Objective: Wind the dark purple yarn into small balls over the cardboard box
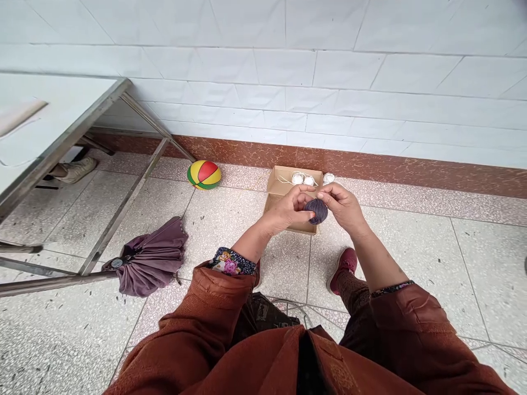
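A small ball of dark purple-grey yarn (pixel 318 212) is held up in front of me. My left hand (pixel 286 208) grips it from the left, thumb pressed on its near side. At its top, the thumb and forefinger of my right hand (pixel 340 203) are pinched together, touching the ball or its strand; which of these I cannot tell. Below and behind the hands a cardboard box (pixel 272 186) lies on the floor, partly hidden by them. White yarn balls (pixel 297 178) lie in its far part, and another white ball (pixel 328 178) is at its right edge.
A striped red, yellow and green ball (pixel 205 175) rests near the wall skirting. A folded purple umbrella (pixel 154 258) lies by the metal frame of a white-topped table (pixel 61 90) at left. Under that table shows another person's shoe (pixel 78 169). My red shoe (pixel 345 266) is on the tiled floor.
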Demonstrator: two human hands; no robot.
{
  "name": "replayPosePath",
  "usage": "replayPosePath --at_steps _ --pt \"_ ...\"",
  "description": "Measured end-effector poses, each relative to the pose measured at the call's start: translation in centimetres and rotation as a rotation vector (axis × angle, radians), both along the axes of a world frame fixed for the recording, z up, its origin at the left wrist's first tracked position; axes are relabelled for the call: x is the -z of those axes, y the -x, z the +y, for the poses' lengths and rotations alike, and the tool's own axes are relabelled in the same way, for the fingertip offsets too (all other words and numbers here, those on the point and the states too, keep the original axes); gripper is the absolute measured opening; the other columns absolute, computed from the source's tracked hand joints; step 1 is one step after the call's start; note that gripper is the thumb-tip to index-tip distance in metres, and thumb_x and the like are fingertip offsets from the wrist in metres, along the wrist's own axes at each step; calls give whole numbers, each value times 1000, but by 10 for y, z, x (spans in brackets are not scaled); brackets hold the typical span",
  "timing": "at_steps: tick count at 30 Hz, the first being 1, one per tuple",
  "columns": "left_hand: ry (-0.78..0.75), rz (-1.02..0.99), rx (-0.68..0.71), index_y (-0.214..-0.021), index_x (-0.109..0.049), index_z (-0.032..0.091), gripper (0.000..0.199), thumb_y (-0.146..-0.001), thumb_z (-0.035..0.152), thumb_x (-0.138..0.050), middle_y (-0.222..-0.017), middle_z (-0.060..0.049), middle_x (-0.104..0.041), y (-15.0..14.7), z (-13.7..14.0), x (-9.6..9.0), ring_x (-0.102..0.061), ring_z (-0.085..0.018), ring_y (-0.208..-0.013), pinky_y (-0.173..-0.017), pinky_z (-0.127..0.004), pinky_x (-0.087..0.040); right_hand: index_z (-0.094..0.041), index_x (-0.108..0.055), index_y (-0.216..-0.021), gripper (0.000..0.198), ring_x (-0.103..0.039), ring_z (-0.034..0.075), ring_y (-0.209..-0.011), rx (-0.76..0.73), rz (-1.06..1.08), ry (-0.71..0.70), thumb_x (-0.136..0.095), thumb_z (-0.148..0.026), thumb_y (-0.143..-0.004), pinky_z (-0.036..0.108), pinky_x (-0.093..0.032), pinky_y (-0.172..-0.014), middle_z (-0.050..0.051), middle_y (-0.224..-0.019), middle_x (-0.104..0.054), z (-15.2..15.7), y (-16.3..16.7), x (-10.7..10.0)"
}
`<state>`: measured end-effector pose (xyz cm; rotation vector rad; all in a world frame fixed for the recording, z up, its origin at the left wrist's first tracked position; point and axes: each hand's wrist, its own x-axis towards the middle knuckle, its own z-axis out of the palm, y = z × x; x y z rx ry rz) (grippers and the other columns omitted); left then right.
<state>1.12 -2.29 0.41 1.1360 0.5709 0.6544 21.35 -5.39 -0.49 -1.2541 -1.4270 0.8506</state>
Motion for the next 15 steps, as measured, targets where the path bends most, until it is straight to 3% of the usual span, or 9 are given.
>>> replayPosePath --at_steps 4,10,12,15 --pt "118 -49 -150 -115 -62 24 54 -71 35 -92 -107 -2 -71 1 4 0 -65 -13 -88 -75 -27 -50 -25 -65 -85 32 -53 18 -72 0 -105 75 -65 -53 -100 33 -43 -70 0 -77 -62 1 6 12" --pt "69 103 -438 -104 -62 20 43 -72 29 -88 -97 -2 -71 3 16 5 -63 -13 -85 -77 -28 -50 -25 -67 -85 28 -57 18 -73 -255 -219 -13 -64 -47 -102 33 -46 -72 1 -80 -66 -10 15 6" --pt "-16 199 -470 -104 -63 19 41 -70 22 -87 -98 -2 -71 2 16 6 -64 -14 -88 -81 -29 -50 -25 -70 -87 28 -58 18 -73 -291 -163 -22 -65 -48 -103 33 -47 -72 1 -81 -68 -13 14 -2" --pt "-129 298 -390 -102 -63 19 42 -68 17 -87 -97 -1 -71 1 12 3 -63 -13 -87 -84 -30 -49 -26 -72 -88 32 -59 18 -74 -185 -58 -28 -68 -54 -101 34 -49 -73 1 -82 -69 -11 8 -9"
